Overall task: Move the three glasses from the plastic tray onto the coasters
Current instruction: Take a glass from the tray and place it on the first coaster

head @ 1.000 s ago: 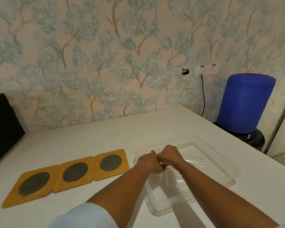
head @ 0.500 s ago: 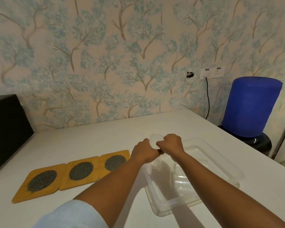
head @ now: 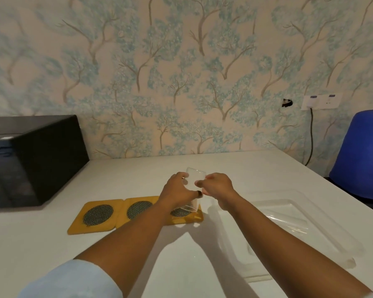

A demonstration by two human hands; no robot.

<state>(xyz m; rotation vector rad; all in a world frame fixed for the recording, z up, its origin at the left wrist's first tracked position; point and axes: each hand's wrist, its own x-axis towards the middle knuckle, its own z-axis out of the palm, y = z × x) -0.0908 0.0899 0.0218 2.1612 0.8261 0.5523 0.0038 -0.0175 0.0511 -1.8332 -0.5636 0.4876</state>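
Both hands' grip (head: 195, 188) around glass (head: 194, 179)

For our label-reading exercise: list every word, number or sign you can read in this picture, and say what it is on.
None can be read.
Wall socket plate: two small blue marks, too blurred to read.
Black box: a pale patch on top, too small to read.

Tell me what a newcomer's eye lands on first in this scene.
First, the clear glass held by both the left hand and the right hand, over the rightmost of three yellow coasters lined up on the white table. To the right lies the clear plastic tray. A black box sits far left, a blue drum far right.
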